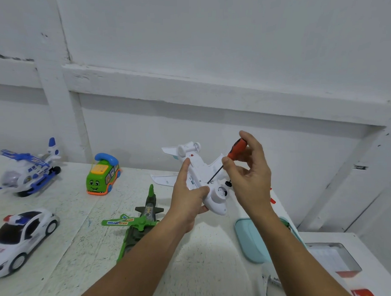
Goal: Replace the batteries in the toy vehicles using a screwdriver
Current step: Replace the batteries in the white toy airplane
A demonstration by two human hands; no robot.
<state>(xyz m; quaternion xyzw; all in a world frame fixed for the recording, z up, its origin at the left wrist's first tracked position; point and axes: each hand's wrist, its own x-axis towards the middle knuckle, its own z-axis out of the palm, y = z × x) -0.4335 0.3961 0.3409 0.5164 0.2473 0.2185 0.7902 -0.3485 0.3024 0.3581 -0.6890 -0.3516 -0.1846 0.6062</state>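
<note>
- While the left hand (187,199) grips the white toy plane (201,169) (belly up, lifted above the table (70,218)), the right hand (250,177) pinches the orange-handled screwdriver (235,149), its black tip set against the plane's underside.
- Green helicopter (139,223) lies on the table beside the left forearm; police car (22,235), blue helicopter (29,169) and green bus (103,175) stand well left.

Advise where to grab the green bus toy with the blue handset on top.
Take the green bus toy by its two side walls, coming from above and spanning the body. It stands upright on its wheels with bare table on both sides. The blue handset on the roof may just rest there, so probably avoid lifting by it.
</note>
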